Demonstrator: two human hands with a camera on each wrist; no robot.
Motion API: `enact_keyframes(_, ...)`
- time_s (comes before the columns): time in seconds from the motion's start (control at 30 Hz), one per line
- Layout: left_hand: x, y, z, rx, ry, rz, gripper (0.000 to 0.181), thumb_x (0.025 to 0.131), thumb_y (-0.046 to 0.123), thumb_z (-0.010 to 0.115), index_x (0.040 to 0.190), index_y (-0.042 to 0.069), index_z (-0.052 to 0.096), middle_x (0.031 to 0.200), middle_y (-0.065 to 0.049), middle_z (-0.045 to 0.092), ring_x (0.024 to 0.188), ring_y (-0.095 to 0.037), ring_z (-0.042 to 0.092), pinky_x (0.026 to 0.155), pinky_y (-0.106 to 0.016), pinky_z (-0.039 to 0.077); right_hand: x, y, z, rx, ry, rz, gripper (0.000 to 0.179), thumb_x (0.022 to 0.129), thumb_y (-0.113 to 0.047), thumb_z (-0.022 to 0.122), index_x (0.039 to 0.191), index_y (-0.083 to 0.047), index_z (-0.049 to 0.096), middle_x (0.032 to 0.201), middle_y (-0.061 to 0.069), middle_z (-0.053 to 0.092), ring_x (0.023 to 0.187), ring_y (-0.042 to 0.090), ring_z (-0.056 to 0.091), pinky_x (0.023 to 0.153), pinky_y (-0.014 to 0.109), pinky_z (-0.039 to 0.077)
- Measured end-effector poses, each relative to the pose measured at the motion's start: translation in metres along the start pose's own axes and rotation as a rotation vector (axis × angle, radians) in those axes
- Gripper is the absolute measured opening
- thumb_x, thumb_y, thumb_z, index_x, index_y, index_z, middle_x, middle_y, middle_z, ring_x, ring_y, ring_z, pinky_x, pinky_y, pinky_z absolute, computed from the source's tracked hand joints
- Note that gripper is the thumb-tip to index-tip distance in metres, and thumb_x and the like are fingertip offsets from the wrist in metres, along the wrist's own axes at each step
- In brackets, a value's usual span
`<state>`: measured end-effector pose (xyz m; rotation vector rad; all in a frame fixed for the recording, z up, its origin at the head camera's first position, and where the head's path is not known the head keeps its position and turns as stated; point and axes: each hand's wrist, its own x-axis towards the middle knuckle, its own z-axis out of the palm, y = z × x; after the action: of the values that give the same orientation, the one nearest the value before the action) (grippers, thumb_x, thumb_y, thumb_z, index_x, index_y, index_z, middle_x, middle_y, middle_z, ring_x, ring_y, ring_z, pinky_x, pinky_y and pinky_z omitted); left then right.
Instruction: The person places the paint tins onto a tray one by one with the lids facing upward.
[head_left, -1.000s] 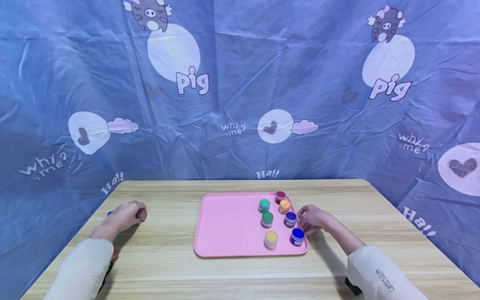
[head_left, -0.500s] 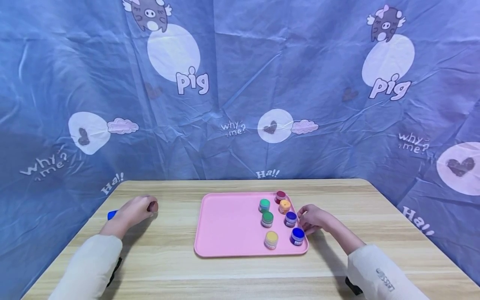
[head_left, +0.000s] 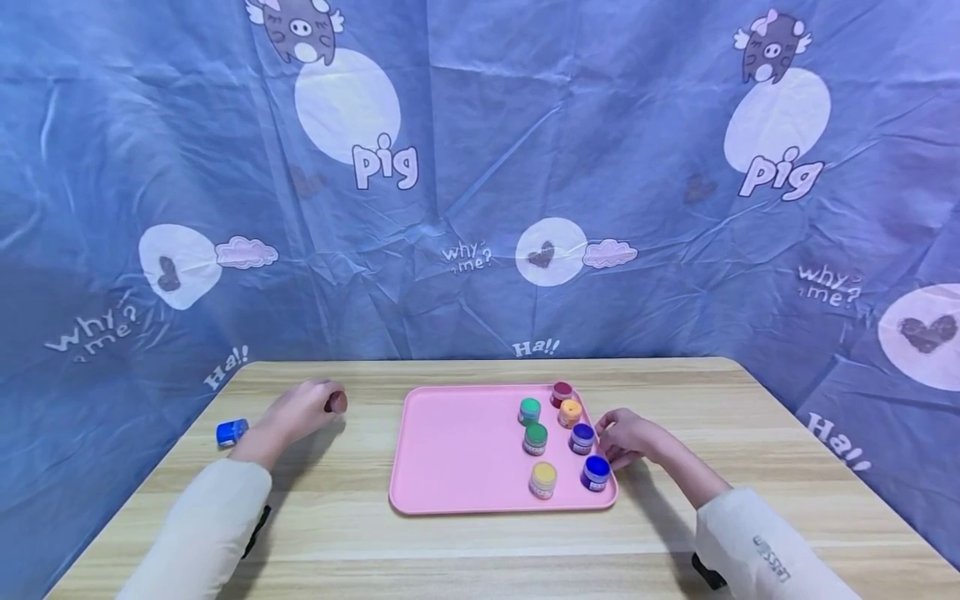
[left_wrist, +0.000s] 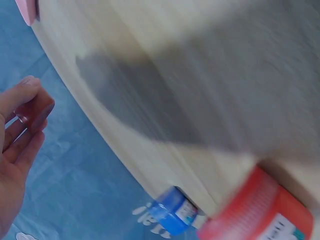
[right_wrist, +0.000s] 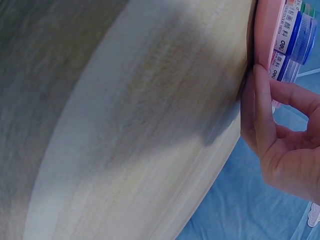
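Across the upper frame hangs a blue printed cloth (head_left: pixel 465 167), with a wooden table (head_left: pixel 337 517) filling the lower part. Just right of centre on it lies a pink tray (head_left: pixel 457 450). At that tray's right edge, the right hand (head_left: pixel 626 435) touches the rim with fairly straight fingers. Left of centre, the left hand (head_left: pixel 303 411) pinches a brown jar (head_left: pixel 339 403) between thumb and fingers, apparently lifted. A red container (left_wrist: pixel 265 210) shows at the lower right of the left wrist view. Seven jars (head_left: pixel 536 438) stand on the tray's right half. Over the last second the left hand has moved rightward, uncovering a blue jar (head_left: pixel 232 432) at far left; the right hand has stayed put. So the brown jar seems mid-carry, nearer the tray though well apart from it.
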<state>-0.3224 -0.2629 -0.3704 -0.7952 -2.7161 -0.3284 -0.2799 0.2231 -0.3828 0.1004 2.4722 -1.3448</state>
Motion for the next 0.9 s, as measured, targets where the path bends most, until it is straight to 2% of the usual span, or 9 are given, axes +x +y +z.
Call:
enact_keyframes(0.2, 0.011, 0.012, 0.0, 0.005, -0.007, -0.015, 0.014, 0.074, 0.0, 0.063, 0.078, 0.012, 0.059, 0.075, 0.004, 0.051, 0.068, -0.012, 0.049, 0.057, -0.028, 0.042, 0.0, 0.0, 0.0, -0.002, 0.009, 0.0, 0.021, 0.076, 0.011, 0.049, 0.097, 0.009, 0.045, 0.067, 0.015, 0.056, 0.056, 0.02, 0.058, 0.057, 0.035, 0.055)
enact_keyframes(0.43, 0.025, 0.027, 0.0, 0.013, 0.006, 0.011, 0.013, 0.074, 0.001, 0.062, 0.079, 0.013, 0.059, 0.075, 0.004, 0.05, 0.068, -0.012, 0.049, 0.057, -0.027, 0.042, 0.0, 0.002, 0.001, 0.002, 0.018, -0.009, 0.023, 0.074, 0.011, 0.048, 0.096, 0.009, 0.045, 0.069, 0.016, 0.055, 0.056, 0.019, 0.057, 0.056, 0.033, 0.055)
enact_keyframes(0.73, 0.038, 0.046, 0.006, -0.009, 0.115, 0.071, 0.013, 0.072, 0.005, 0.068, 0.081, 0.01, 0.061, 0.078, 0.001, 0.055, 0.071, -0.015, 0.053, 0.06, -0.029, 0.046, 0.001, 0.001, 0.0, -0.006, 0.022, 0.006, 0.023, 0.075, 0.011, 0.049, 0.097, 0.01, 0.045, 0.069, 0.017, 0.056, 0.058, 0.021, 0.058, 0.057, 0.034, 0.055)
enact_keyframes(0.9, 0.048, 0.057, 0.012, -0.029, 0.16, 0.142, 0.013, 0.07, 0.003, 0.068, 0.08, 0.009, 0.061, 0.076, 0.001, 0.055, 0.071, -0.015, 0.054, 0.061, -0.028, 0.046, 0.001, 0.001, 0.0, -0.017, 0.027, 0.013, 0.023, 0.075, 0.01, 0.048, 0.097, 0.01, 0.045, 0.07, 0.017, 0.056, 0.059, 0.021, 0.059, 0.057, 0.035, 0.055)
